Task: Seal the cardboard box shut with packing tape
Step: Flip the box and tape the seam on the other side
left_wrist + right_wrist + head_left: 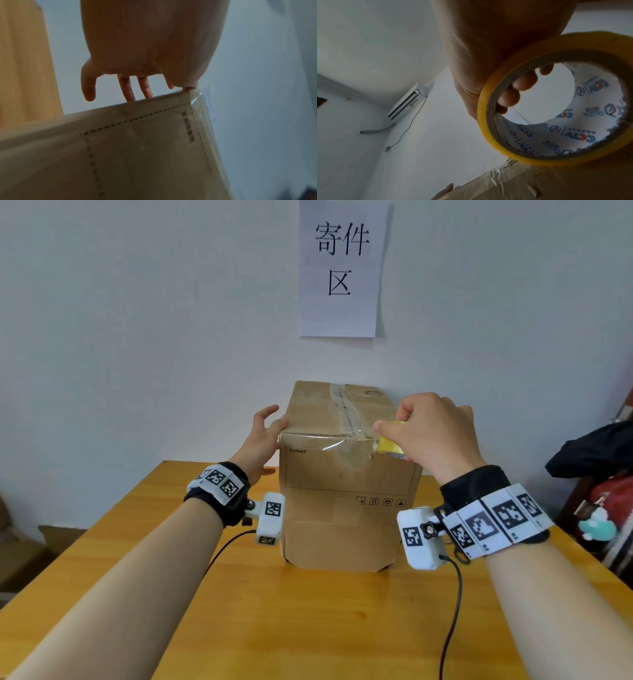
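Pale wall w/ a printed paper sign backs your orange wooden table, where the cardboard box stands upright at the far edge, flaps closed. Clear glossy tape runs along the top seam & across the near top edge. Your right hand grips the yellow tape roll at the box's near-right top corner, fingers curled through the core. Your left hand braces the near-left corner, fingers spread & relaxed. Only the right wrist view shows a wall AC unit & the roll's printed white core. Left wrist view shows dashed print on the matte cardboard. Dark bags sit at right.
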Tool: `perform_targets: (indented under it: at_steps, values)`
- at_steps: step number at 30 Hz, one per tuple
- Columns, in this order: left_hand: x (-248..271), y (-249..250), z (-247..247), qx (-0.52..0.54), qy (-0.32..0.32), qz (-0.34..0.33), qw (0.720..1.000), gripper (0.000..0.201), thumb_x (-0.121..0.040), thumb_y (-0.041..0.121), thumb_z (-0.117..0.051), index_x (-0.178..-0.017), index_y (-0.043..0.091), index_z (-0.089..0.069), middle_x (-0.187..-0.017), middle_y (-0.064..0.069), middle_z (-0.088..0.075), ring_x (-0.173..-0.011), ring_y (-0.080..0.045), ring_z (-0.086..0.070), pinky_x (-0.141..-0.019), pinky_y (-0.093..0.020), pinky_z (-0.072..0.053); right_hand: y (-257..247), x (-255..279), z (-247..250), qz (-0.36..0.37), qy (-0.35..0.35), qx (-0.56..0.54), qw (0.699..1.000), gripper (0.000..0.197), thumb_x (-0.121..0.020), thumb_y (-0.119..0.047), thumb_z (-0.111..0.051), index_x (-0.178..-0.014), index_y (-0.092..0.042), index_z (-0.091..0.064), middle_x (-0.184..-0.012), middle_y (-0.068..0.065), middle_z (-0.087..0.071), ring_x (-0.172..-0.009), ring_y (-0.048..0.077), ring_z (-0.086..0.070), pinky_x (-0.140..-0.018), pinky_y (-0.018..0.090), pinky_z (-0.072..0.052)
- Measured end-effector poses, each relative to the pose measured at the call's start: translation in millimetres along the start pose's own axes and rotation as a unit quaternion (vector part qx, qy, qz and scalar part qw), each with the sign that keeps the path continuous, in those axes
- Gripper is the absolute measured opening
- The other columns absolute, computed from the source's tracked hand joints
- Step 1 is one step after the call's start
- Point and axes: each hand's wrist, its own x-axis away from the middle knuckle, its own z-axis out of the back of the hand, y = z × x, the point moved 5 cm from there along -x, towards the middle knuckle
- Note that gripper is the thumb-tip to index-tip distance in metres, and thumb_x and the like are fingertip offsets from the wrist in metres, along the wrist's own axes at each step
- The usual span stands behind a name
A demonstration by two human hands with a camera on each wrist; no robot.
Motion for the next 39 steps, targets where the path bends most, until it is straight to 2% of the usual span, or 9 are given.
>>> perform_targets:
  at_steps: [4,7,10,16,23,29,31,35,39]
  values:
    - [7,8,-1,-0.058,0.039,-0.027,0.997,0.056,-0.1,0.063,-0.029,-0.148,0.037,-0.025,-0.148,0.003,-0.042,-0.122,-0.022,-0.048,-0.097,-0.047,-0.035,-2,0,0,0.001,-0.005,0.003,1.0,0.038,-0.082,-0.051,-0.063,-0.064,-0.019,-0.053,-0.056,-0.005,-0.06,-0.068,0.018,-0.06,-0.086,0.04,-0.037]
    - [10,15,-5,-0.063,0.041,-0.056,0.996,0.088,-0.088,0.062,-0.059,-0.155,0.028,-0.012,-0.152,-0.006,-0.036,-0.136,-0.023,-0.04,-0.104,-0.036,-0.033,-1,0,0,0.001,-0.012,-0.003,1.0,0.038,-0.082,-0.05,-0.063,-0.062,-0.02,-0.05,-0.056,-0.006,-0.06,-0.067,0.018,-0.062,-0.088,0.04,-0.039]
    - [10,16,-14,-0.095,0.021,-0.061,0.993,0.115,-0.07,0.052,-0.083,-0.154,0.032,-0.006,-0.142,-0.005,-0.046,-0.13,-0.022,-0.047,-0.112,-0.039,-0.038,-2,1,0,0.002,-0.015,-0.001,1.0,0.038,-0.082,-0.051,-0.063,-0.062,-0.021,-0.05,-0.058,-0.007,-0.059,-0.067,0.019,-0.063,-0.088,0.04,-0.038]
    - [6,13,-18,-0.015,0.059,-0.047,0.997,0.09,-0.079,0.035,-0.08,-0.147,0.036,-0.022,-0.112,-0.003,-0.063,-0.1,-0.017,-0.064,-0.085,-0.029,-0.052,-1,2,0,0.0,-0.016,0.0,1.0,0.038,-0.082,-0.051,-0.063,-0.063,-0.021,-0.051,-0.058,-0.006,-0.06,-0.066,0.019,-0.064,-0.088,0.039,-0.038]
    - [9,20,-14,0.014,0.092,-0.037,0.995,0.058,-0.095,0.028,-0.063,-0.144,0.03,-0.032,-0.092,0.005,-0.057,-0.079,-0.004,-0.055,-0.059,-0.018,-0.036,-1,1,0,-0.004,-0.017,0.0,1.0,0.037,-0.08,-0.051,-0.063,-0.063,-0.021,-0.051,-0.059,-0.006,-0.06,-0.064,0.019,-0.065,-0.088,0.039,-0.039]
    - [8,10,-4,0.052,0.097,0.012,0.994,0.048,-0.098,0.044,-0.055,-0.142,0.036,-0.038,-0.12,0.001,-0.058,-0.085,-0.005,-0.051,-0.072,-0.031,-0.034,-1,0,-1,-0.004,-0.02,-0.003,1.0,0.037,-0.08,-0.052,-0.063,-0.062,-0.022,-0.05,-0.057,-0.007,-0.059,-0.066,0.019,-0.064,-0.09,0.04,-0.04]
    - [11,8,-2,0.048,0.099,0.007,0.994,0.047,-0.099,0.048,-0.052,-0.142,0.036,-0.04,-0.122,0.003,-0.058,-0.088,-0.007,-0.053,-0.068,-0.028,-0.034,-1,1,-1,-0.006,-0.02,-0.006,1.0,0.037,-0.08,-0.052,-0.064,-0.062,-0.021,-0.05,-0.058,-0.007,-0.06,-0.066,0.02,-0.064,-0.09,0.04,-0.04]
    - [13,5,-11,0.021,0.086,-0.025,0.996,0.044,-0.106,0.048,-0.03,-0.148,0.037,-0.029,-0.148,0.003,-0.042,-0.129,-0.019,-0.044,-0.096,-0.035,-0.031,-2,2,0,-0.007,-0.019,-0.002,1.0,0.036,-0.081,-0.049,-0.064,-0.062,-0.021,-0.051,-0.059,-0.005,-0.061,-0.068,0.02,-0.062,-0.089,0.04,-0.039]
    - [11,7,-15,-0.022,0.076,-0.069,0.994,0.044,-0.108,0.044,-0.023,-0.15,0.032,-0.028,-0.154,-0.002,-0.036,-0.139,-0.022,-0.036,-0.095,-0.033,-0.027,-1,2,0,-0.009,-0.017,0.001,1.0,0.037,-0.082,-0.049,-0.063,-0.062,-0.021,-0.05,-0.059,-0.006,-0.059,-0.069,0.021,-0.061,-0.089,0.041,-0.039]
